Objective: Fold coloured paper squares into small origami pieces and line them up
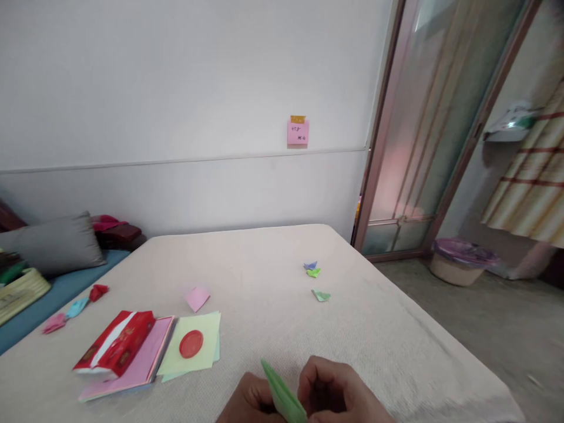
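Reading off my head feed, using the red packet (pixel 115 345) as reference. Nearest: folded green paper (pixel 284 395), to the right of the packet and closer to me, raised point tilted up and left, lower end cut by the frame. My left hand (pixel 253 399) is closed narrow, holding that paper by its left side. My right hand (pixel 339 392) is curled at the paper's right edge; frame cuts it off, can't tell if it's pinching. Packet lies on a stack of coloured sheets (pixel 152 348), pink one on top. Just right of the packet: pale yellow sheet (pixel 209 330) with a red disc (pixel 191 344) on it, a pale green sheet (pixel 217 354) poking out underneath. Beyond the packet, to the right: loose pink square (pixel 197 298). Beyond it on the left: a row of pink, blue and red folded pieces (pixel 77 308). Well right of the packet, farther out: pale green folded piece (pixel 321 295), then a lime one (pixel 313 272) and a violet-blue one (pixel 311 265) close together. Far left past the packet: grey pillow (pixel 57 242). Far right of it: lined bin (pixel 458 267) on the floor. Farthest, up and right: pink note (pixel 298 134) taped on the wall (pixel 176 88).
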A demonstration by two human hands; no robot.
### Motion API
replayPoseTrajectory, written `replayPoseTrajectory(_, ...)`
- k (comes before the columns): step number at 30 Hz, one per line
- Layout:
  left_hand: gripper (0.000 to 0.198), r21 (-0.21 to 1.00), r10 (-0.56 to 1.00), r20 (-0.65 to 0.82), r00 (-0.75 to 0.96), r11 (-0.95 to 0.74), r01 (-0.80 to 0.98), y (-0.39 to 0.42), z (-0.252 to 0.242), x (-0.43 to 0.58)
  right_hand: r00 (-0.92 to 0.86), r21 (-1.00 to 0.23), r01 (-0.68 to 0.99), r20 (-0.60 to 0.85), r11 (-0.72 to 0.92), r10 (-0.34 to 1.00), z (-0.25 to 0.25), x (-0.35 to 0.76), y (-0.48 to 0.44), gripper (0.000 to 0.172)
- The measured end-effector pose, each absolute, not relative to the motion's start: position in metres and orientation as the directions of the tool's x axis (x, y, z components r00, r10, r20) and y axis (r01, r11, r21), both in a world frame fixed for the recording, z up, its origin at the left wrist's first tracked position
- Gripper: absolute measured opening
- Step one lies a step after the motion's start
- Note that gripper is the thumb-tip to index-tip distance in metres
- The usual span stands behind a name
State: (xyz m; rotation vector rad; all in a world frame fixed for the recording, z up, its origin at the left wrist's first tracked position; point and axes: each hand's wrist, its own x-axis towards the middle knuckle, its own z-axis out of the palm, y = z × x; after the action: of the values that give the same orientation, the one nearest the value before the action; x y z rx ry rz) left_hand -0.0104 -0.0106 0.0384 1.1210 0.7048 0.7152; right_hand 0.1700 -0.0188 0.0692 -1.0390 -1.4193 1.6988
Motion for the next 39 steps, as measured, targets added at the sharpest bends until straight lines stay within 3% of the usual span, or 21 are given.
replayPoseTrajectory(4,0.030,0.944,0.780,-0.140,0.610,0.292,-0.156,-0.010,0.038,-0.011,-0.383,-0.987,0.047,-0.157,-0.151,0.910,0.075,0.168,-0.023,0.016)
replayPoseTrajectory(8,0.047,0.925,0.775,-0.101,0.624,0.304,-0.228,-0.005,0.027,-0.012,-0.249,-0.957,0.267,-0.187,-0.118,0.950,0.070,0.165,-0.026,0.008)
replayPoseTrajectory(11,0.048,0.954,0.793,-0.086,0.604,0.241,-0.180,-0.001,0.016,-0.012,-0.258,-0.963,0.227,-0.205,-0.147,0.944,0.060,0.160,-0.022,0.007)
replayPoseTrajectory(14,0.045,0.986,0.903,-0.051,0.427,0.114,-0.124,0.001,0.008,-0.009,-0.280,-0.984,0.121,-0.161,-0.132,0.946,0.049,0.157,-0.017,0.006)
replayPoseTrajectory(18,0.040,0.996,0.995,0.057,0.079,-0.062,0.069,0.000,0.002,-0.006,-0.219,-0.989,0.130,-0.101,-0.074,0.970,0.039,0.156,-0.012,0.007)
replayPoseTrajectory(21,0.025,0.987,0.983,0.063,0.175,-0.087,0.134,-0.002,0.001,-0.005,-0.180,-0.984,0.175,-0.070,-0.039,0.981,0.035,0.154,-0.010,0.009)
replayPoseTrajectory(24,0.026,0.977,0.970,0.058,0.237,-0.104,0.187,-0.003,0.003,-0.004,-0.160,-0.961,0.277,-0.036,0.010,0.986,0.032,0.153,-0.009,0.012)
replayPoseTrajectory(29,0.037,0.979,0.975,-0.015,0.224,-0.031,0.200,-0.006,0.010,-0.002,-0.130,-0.865,0.487,0.063,0.119,0.989,0.028,0.150,-0.009,0.018)
replayPoseTrajectory(32,0.049,0.996,0.971,-0.057,0.234,0.039,0.081,-0.007,0.007,0.001,-0.118,-0.788,0.590,0.129,0.174,0.985,0.022,0.148,-0.011,0.023)
replayPoseTrajectory(35,0.039,0.997,0.972,-0.071,0.226,0.078,-0.022,-0.007,0.001,0.005,-0.128,-0.668,0.705,0.211,0.239,0.969,0.011,0.144,-0.013,0.023)
replayPoseTrajectory(39,0.030,0.995,0.986,-0.103,0.134,0.100,0.029,-0.005,0.000,0.007,-0.124,-0.480,0.830,0.336,0.284,0.933,0.001,0.142,-0.015,0.023)
